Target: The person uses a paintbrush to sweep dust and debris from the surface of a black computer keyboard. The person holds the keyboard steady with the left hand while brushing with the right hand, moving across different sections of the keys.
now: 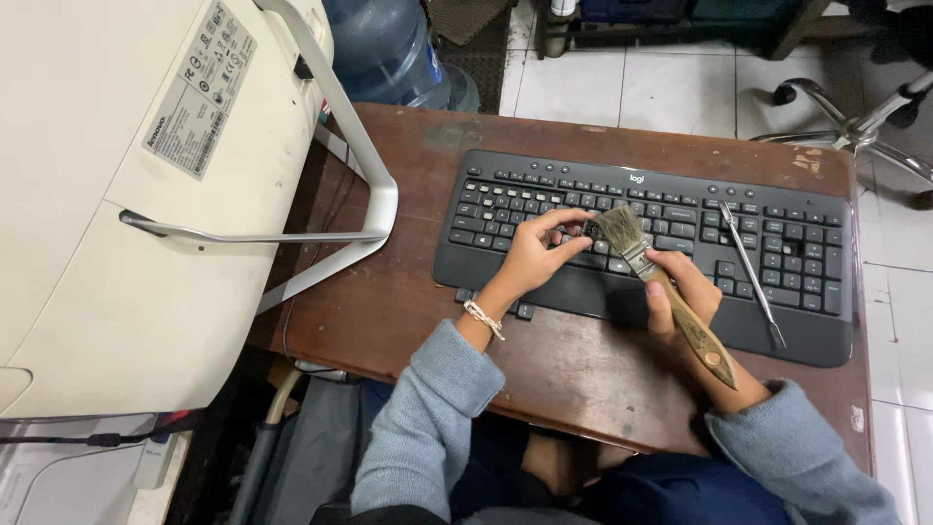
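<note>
Two hands are working over the black keyboard (641, 243) lying on the brown desk (408, 301). Left hand (533, 255) is pinching a small dark keycap (589, 228) between thumb and fingertips above the keyboard's middle rows. Right hand (683, 292) is gripping the wooden-handled paintbrush (666, 287), its bristles touching that keycap. Toward the keyboard's right side, a thin metal tool (748, 267) is lying across the keys.
</note>
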